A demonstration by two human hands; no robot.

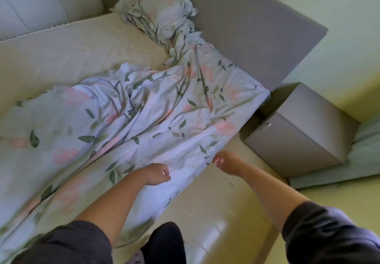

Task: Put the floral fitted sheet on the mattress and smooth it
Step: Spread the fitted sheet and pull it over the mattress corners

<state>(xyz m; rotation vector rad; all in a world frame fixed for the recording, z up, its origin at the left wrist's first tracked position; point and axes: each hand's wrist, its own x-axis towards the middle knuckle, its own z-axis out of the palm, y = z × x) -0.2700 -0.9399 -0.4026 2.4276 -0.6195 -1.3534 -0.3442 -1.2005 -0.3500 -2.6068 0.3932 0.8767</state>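
Note:
The floral fitted sheet [144, 117], pale with pink blooms and green leaves, lies crumpled across the near half of the beige mattress [67, 54]. One corner is hooked over the mattress corner by the grey headboard [257, 27]. My left hand [157, 174] grips the sheet's hanging edge at the mattress side, fingers curled into the cloth. My right hand [223, 162] pinches the same edge a little further toward the headboard. The far part of the mattress lies bare.
A pillow [156, 7] in matching floral cloth sits in the far corner against the headboard. A grey bedside cabinet [298, 132] stands to the right of the bed. Pale tiled floor [226, 222] runs beside the mattress where I stand.

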